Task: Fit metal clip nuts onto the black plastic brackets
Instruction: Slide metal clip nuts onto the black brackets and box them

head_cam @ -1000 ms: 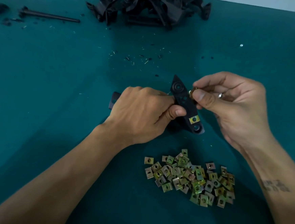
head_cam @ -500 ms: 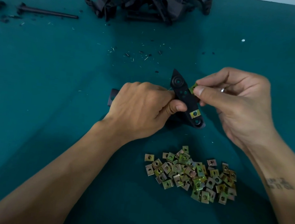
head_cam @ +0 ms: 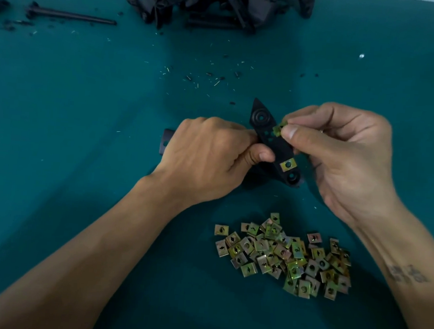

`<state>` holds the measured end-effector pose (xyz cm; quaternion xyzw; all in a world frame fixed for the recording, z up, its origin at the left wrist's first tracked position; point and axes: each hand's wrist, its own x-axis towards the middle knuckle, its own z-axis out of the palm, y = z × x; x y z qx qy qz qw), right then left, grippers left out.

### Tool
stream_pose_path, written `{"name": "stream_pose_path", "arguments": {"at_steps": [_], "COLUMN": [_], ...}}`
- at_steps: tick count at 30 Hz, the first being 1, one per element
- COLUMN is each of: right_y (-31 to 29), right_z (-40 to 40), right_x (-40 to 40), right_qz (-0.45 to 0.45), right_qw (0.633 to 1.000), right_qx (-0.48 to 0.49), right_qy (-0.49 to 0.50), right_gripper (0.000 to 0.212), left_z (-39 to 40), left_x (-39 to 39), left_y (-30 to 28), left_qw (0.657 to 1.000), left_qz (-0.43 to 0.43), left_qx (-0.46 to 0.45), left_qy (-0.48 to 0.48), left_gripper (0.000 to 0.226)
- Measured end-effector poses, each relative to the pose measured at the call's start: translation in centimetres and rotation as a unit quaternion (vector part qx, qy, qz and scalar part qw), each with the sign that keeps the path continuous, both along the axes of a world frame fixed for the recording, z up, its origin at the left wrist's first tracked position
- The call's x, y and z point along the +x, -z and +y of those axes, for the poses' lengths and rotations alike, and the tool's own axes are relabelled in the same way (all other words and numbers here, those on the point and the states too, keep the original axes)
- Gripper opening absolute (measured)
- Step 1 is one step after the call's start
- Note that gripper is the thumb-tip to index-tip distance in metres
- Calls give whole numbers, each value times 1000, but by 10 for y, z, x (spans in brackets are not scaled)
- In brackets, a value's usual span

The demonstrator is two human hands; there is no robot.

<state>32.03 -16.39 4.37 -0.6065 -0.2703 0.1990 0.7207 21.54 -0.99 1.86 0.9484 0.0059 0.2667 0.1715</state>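
The right hand (head_cam: 341, 158) is pinching a small metal clip nut (head_cam: 278, 129) between thumb and forefinger, its grip pressed together on the nut and holding it against the right edge of a black plastic bracket (head_cam: 272, 142), near the middle of the bracket's length. The nut is sitting partly over the edge, beside a few small holes; whether it is fully seated cannot be told.

The left hand (head_cam: 208, 161) is gripping the same bracket from the left, fingers closed around its body and the thumb lying across its face, steadying it just above the counter (head_cam: 71, 127). A second clip nut (head_cam: 287, 165) is already sitting on the bracket near its near end, just above a round hole.

Nearer the person, a loose pile of clip nuts (head_cam: 284, 255) is lying on the green counter, between the two forearms. At the far edge, a heap of black brackets (head_cam: 218, 3) is waiting, with a dark rod (head_cam: 72, 15) to the far left and small scraps scattered between.

The likely risks: the nut could go on skewed so its hole misses the bracket's hole, because the thumb is hiding the alignment. It could also spring out of the pinch if pushed at an angle and drop on the counter.
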Motion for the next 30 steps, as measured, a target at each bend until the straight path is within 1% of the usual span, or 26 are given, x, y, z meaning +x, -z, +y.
{"name": "stream_pose_path", "arguments": {"at_steps": [4, 6, 9, 12, 15, 17, 19, 20, 22, 24, 25, 27, 28, 30], "right_y": [0, 2, 5, 8, 10, 10, 9, 9, 10, 10, 10, 11, 11, 10], "right_z": [-2, -2, -1, 0, 0, -1, -2, -2, -3, -4, -4, -6, -7, -8], "right_x": [0, 0, -1, -3, -3, -2, 1, 2, 7, 13, 15, 19, 20, 20], "right_qz": [12, 2, -20, -46, -25, -9, -2, -5, -18, -37, -52, -87, -105, -126], "right_qw": [1000, 1000, 999, 998, 998, 997, 997, 997, 996, 996, 995, 990, 985, 978], "right_qx": [8, 10, 8, 4, 3, -4, -15, -22, -30, -37, -45, -74, -91, -98], "right_qy": [-20, -25, -35, -52, -65, -74, -79, -80, -81, -72, -68, -87, -105, -137], "right_gripper": [9, 9, 14, 21, 19, 24, 28, 26, 26, 27, 24, 18, 18, 28], "left_z": [-1, 0, 0, 0, 1, 1, 1, 1, 1, 1, 1, 2, 2, 1], "left_x": [0, 0, 0, 0, 0, 0, 0, 0, 0, 1, 1, 1, 1, 1], "left_y": [0, -1, -1, -2, -1, -1, -1, -1, 0, 1, 0, 0, 0, 0], "left_qw": [1000, 1000, 1000, 1000, 1000, 1000, 1000, 1000, 1000, 1000, 1000, 998, 998, 995], "left_qz": [0, -1, 0, -5, -7, -8, -2, 2, 3, -7, -14, -29, -39, -69], "left_qx": [1, 1, 6, 0, -9, -10, -7, -2, 6, 6, 1, -17, -24, -31], "left_qy": [4, 2, -3, 1, 7, 7, 4, -1, -9, -20, -28, -47, -53, -59], "left_gripper": [69, 69, 66, 53, 50, 49, 52, 56, 58, 51, 49, 53, 58, 61]}}
